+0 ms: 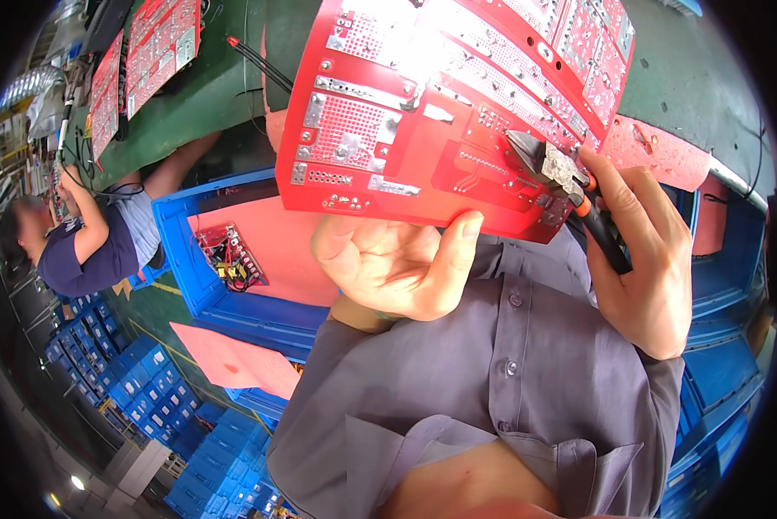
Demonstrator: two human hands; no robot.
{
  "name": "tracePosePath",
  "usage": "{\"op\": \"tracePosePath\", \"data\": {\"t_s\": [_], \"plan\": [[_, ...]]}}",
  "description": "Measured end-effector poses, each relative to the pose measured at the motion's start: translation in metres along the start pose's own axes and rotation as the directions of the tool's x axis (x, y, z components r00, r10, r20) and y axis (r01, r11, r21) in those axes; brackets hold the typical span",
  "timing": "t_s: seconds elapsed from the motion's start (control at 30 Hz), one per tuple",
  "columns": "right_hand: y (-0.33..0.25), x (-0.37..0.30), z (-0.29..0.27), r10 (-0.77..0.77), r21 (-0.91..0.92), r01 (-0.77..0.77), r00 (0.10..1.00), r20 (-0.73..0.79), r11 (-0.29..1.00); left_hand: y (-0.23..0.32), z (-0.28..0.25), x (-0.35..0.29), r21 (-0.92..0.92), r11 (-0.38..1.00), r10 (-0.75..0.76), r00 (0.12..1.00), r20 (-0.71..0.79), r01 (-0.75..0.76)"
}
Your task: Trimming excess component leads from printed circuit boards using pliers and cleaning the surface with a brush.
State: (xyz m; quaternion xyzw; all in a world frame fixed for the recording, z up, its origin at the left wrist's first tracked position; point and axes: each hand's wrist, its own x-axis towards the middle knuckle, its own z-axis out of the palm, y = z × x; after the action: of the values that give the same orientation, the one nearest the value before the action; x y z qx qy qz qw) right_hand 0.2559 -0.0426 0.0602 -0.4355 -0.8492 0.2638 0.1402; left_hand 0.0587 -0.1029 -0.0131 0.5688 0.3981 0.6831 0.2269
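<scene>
A large red circuit board (406, 164) is held up in front of me, its soldered side showing silver pads and rows of solder points. My left hand (397, 264) grips its lower edge, thumb against the near face and the other fingers partly hidden behind the board. In my right hand (644, 251) is a pair of diagonal cutters (561, 173) with black and orange handles. Their metal jaws lie over the lower right part of the board; whether they touch a lead cannot be made out. Strong glare washes out the board's upper middle.
A blue crate (176, 251) at left holds pink foam and a wired board (231, 259). More red boards (159, 52) lie on the green bench (233, 95), near red-tipped black leads (254, 60). A co-worker (94, 233) works at far left. Blue bins (224, 467) stack below.
</scene>
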Motion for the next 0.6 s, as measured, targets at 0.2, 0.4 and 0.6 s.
{"op": "tracePosePath", "data": {"t_s": [0.2,0.4,0.6], "plan": [[-0.003,0.000,-0.007,0.000,0.009,-0.001,0.998,0.060,1.000,-0.012,0.007,0.001,-0.050,0.978,0.202,0.978,-0.057,-0.205],[-0.002,0.000,-0.005,0.008,-0.002,-0.008,0.998,0.067,1.000,-0.006,0.010,-0.001,-0.086,0.995,0.041,0.991,-0.130,-0.052],[-0.004,0.002,-0.011,0.003,-0.029,0.000,0.995,0.096,1.000,-0.006,0.006,0.002,-0.018,0.998,0.054,0.995,-0.086,-0.055]]}}
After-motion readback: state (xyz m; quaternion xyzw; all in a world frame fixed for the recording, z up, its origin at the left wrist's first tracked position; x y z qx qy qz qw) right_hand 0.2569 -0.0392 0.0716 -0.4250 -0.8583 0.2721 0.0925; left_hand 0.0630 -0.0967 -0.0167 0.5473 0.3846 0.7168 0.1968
